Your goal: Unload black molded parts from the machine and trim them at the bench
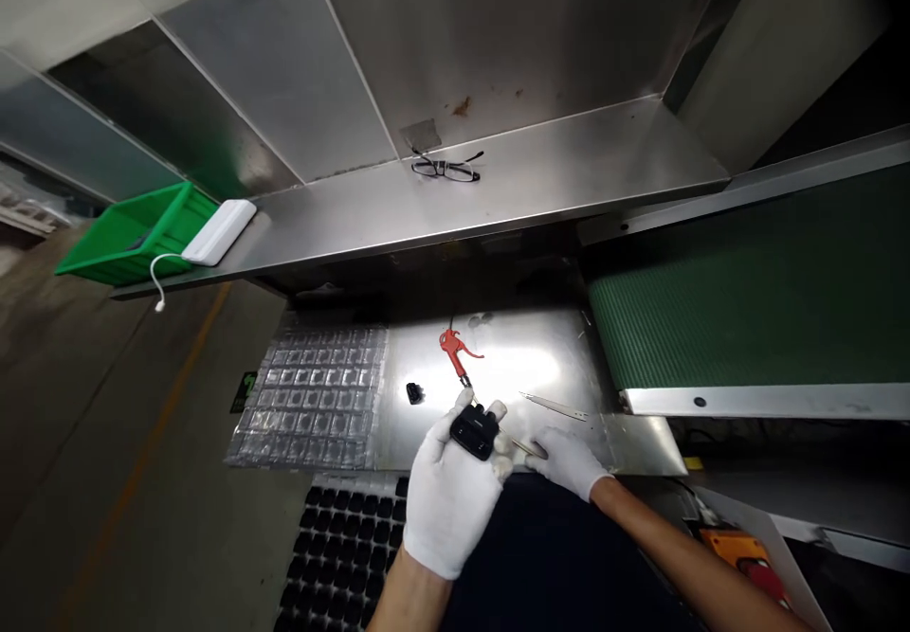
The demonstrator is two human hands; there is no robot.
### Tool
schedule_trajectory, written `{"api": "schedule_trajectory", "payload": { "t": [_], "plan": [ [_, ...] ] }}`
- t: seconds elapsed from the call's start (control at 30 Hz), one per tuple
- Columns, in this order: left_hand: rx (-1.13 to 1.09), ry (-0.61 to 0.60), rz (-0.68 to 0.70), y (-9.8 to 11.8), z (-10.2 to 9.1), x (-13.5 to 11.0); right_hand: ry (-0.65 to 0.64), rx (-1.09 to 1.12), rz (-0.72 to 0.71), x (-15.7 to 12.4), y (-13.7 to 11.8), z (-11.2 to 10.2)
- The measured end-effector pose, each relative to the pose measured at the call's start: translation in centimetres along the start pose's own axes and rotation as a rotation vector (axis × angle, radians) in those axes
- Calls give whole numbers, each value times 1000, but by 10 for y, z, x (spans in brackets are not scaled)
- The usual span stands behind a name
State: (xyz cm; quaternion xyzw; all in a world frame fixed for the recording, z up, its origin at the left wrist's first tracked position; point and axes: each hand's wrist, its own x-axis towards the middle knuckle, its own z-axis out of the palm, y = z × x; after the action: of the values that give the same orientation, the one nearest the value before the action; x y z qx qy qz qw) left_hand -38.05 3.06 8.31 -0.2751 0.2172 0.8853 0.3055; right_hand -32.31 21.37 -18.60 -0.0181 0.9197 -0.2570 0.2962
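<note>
My left hand (455,499), in a white glove, is closed around a small black plastic housing (475,431) with a raised part on top. In my gloved right hand (567,461) is a slim, pale metal-looking tool (527,448), which reaches toward the housing's right side; its exact kind is not clear. Tweezers (555,406) lie on the metal worktop (419,433) just above my right hand. A red air blow gun (453,352) rests beyond my left hand, and a small black part (413,392) sits to its left.
On the left of the worktop is a clear plastic blister tray (313,395). Below it, another tray holds several black parts (348,537). A shelf above bears eyeglasses (447,170), a white device (220,231) with a cable, and a green bin (135,234). A green conveyor belt (754,300) runs at right.
</note>
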Motion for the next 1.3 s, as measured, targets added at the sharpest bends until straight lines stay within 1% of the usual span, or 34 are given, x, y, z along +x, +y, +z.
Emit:
{"api": "schedule_trajectory", "payload": {
  "t": [0.07,0.1,0.2,0.3,0.37,0.43,0.53,0.57,0.67,0.77,0.83,0.9,1.03,1.1,1.23,1.3],
  "plan": [
    [-4,53,33,-6,6,-5,5,5,-21,-3,2,-1],
    [5,58,53,-8,7,-6,7,5,-30,-4,2,-1],
    [46,6,119,-8,5,-10,17,0,-43,-5,1,-1],
    [89,-43,145,-1,-4,-11,30,7,-28,-5,-2,-1],
    [139,-55,158,9,-10,-13,45,19,-1,-4,-6,-1],
    [154,-67,102,23,-15,-15,59,32,37,-3,-10,1],
    [125,-97,-49,46,-21,-16,73,51,113,-2,-16,5],
    [123,-111,-78,53,-23,-16,81,56,141,-2,-19,7],
    [145,-171,-91,71,-32,-14,146,61,206,-3,-25,9],
    [158,-201,-66,84,-41,-11,268,45,273,-2,-29,2],
    [136,-178,-72,90,-43,-11,334,17,330,2,-28,-6],
    [127,-148,-80,95,-43,-12,373,-14,377,6,-25,-15],
    [88,-128,-134,103,-42,-14,381,-48,418,12,-19,-25],
    [54,-143,-161,105,-43,-14,365,-61,419,13,-17,-26],
    [73,-203,-161,105,-48,-13,343,-88,419,15,-16,-21],
    [91,-187,-135,103,-52,-12,329,-100,424,15,-15,-18]
  ]
}}
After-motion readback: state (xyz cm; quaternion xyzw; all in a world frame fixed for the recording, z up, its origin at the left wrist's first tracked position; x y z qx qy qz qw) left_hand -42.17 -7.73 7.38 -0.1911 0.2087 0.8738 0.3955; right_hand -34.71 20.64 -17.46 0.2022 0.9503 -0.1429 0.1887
